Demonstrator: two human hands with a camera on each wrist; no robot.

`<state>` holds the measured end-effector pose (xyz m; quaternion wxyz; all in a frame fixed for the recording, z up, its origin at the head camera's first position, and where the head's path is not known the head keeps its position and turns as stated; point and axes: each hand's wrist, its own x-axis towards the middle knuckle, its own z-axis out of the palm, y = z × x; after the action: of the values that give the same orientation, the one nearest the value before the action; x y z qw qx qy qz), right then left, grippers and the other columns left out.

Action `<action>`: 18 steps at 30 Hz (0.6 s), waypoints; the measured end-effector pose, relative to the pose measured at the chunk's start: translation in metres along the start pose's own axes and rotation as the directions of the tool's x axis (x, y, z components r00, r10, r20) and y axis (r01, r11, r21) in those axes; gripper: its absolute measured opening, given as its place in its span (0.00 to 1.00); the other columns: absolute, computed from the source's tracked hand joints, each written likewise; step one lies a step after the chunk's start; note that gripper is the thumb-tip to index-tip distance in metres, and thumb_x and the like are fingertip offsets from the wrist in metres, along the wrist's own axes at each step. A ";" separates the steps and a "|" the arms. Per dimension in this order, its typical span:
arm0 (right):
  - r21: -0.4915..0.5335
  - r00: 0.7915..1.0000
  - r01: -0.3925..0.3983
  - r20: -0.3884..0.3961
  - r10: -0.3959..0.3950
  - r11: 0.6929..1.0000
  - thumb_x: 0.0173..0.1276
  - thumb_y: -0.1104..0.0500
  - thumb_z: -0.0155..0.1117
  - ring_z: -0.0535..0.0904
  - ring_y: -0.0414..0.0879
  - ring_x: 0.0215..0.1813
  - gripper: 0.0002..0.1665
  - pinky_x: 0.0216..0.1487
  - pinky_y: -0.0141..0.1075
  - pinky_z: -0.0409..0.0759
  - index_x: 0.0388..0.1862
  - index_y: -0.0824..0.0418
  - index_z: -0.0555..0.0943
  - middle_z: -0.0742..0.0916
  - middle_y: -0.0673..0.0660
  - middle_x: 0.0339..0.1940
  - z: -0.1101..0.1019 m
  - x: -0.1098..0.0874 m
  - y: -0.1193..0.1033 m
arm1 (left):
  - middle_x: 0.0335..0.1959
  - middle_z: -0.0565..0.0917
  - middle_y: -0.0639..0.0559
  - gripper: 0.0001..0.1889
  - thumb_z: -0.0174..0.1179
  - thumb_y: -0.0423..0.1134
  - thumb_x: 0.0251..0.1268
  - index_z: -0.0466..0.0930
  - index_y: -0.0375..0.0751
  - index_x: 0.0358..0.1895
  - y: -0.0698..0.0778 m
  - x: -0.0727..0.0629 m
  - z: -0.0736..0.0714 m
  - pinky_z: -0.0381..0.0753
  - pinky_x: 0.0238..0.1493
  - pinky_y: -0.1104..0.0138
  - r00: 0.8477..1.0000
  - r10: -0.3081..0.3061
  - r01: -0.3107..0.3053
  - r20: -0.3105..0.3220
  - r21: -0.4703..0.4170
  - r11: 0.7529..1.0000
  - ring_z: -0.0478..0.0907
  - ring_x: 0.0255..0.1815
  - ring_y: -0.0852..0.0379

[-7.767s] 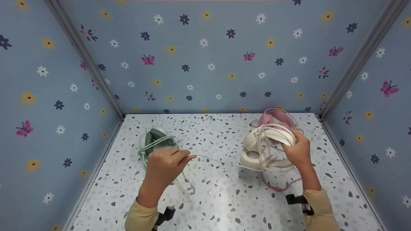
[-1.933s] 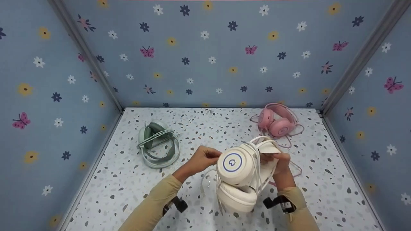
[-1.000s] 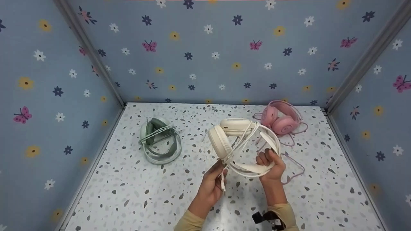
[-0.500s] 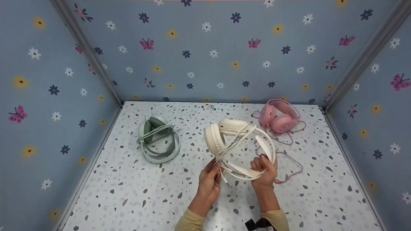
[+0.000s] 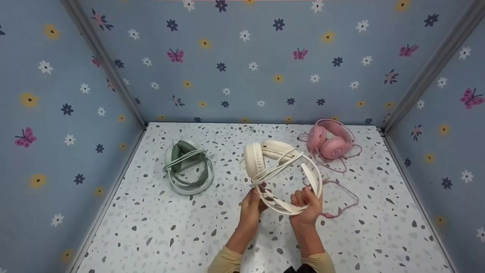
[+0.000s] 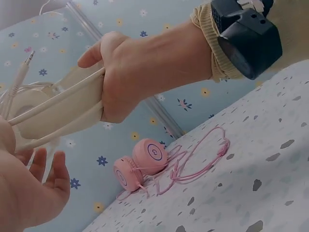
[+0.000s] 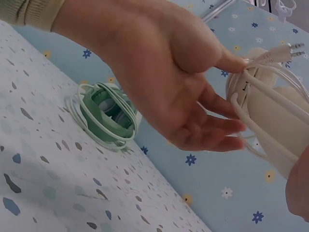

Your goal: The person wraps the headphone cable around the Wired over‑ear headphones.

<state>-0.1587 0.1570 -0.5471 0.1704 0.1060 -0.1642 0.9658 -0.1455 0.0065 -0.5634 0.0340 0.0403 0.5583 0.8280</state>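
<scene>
Speckled tabletop [image 5: 125, 235] holds green headphones [image 5: 175, 158], left of all the fingers; the left hand [image 5: 250, 212] pinches the wound cord [image 7: 234, 87] of white headphones [image 5: 254, 159], raised between both hands; the right hand [image 5: 306, 207] curls round their headband [image 5: 310, 176], pink headphones [image 5: 335, 148] beyond its fingers.

1. Cream-white headphones [image 5: 278, 149] are held up, just right of centre in the lower half of the head view
2. Their two ear cups [image 5: 254, 161] sit at the upper left of the loop, angled towards each other
3. The headband [image 5: 320, 178] curves down the right side and along the bottom, gripped by the right hand [image 5: 306, 206] at lower right
4. A white cable [image 5: 274, 171] crosses the loop diagonally in several strands; the left hand [image 5: 250, 208] pinches it at lower left
5. Metal-tipped plugs [image 7: 279, 53] stick out at the upper right of the right wrist view
</scene>
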 end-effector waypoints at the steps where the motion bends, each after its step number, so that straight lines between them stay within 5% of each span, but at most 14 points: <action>1: -0.005 1.000 -0.001 -0.026 0.001 1.000 0.72 0.74 0.37 0.41 0.42 0.16 0.14 0.18 0.33 0.46 0.28 0.60 0.62 0.51 0.51 0.16 0.001 -0.001 0.001 | 0.46 0.78 0.44 0.25 0.35 0.47 0.81 0.67 0.29 0.63 0.000 0.001 0.001 0.75 0.54 0.57 0.999 0.029 -0.029 0.021 0.004 1.000 0.79 0.48 0.51; 5: 0.038 0.998 0.006 -0.061 -0.004 0.999 0.73 0.73 0.33 0.41 0.42 0.17 0.16 0.19 0.32 0.45 0.26 0.59 0.59 0.51 0.51 0.16 0.002 -0.004 0.005 | 0.46 0.78 0.44 0.25 0.32 0.47 0.82 0.66 0.27 0.59 0.002 0.005 0.002 0.74 0.55 0.58 0.994 0.074 -0.074 0.084 -0.001 0.997 0.78 0.49 0.52; 12: 0.044 0.995 0.046 -0.088 -0.042 0.998 0.71 0.73 0.40 0.42 0.41 0.17 0.14 0.19 0.33 0.46 0.27 0.59 0.60 0.51 0.51 0.17 0.000 -0.007 0.008 | 0.45 0.76 0.44 0.20 0.35 0.46 0.82 0.65 0.30 0.54 0.006 0.007 -0.004 0.75 0.54 0.56 0.982 0.064 -0.058 0.179 -0.038 0.998 0.77 0.47 0.52; 18: -0.032 0.993 0.087 -0.084 -0.089 0.996 0.70 0.74 0.44 0.43 0.43 0.17 0.09 0.19 0.33 0.48 0.34 0.62 0.64 0.52 0.52 0.17 0.000 -0.012 0.012 | 0.45 0.76 0.41 0.15 0.40 0.41 0.81 0.63 0.31 0.56 0.007 0.006 -0.007 0.78 0.50 0.56 0.986 0.010 -0.017 0.165 0.043 0.999 0.79 0.46 0.52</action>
<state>-0.1524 0.1433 -0.5539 0.2211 0.0695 -0.1656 0.9586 -0.1527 -0.0018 -0.5596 0.0735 0.1129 0.5715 0.8095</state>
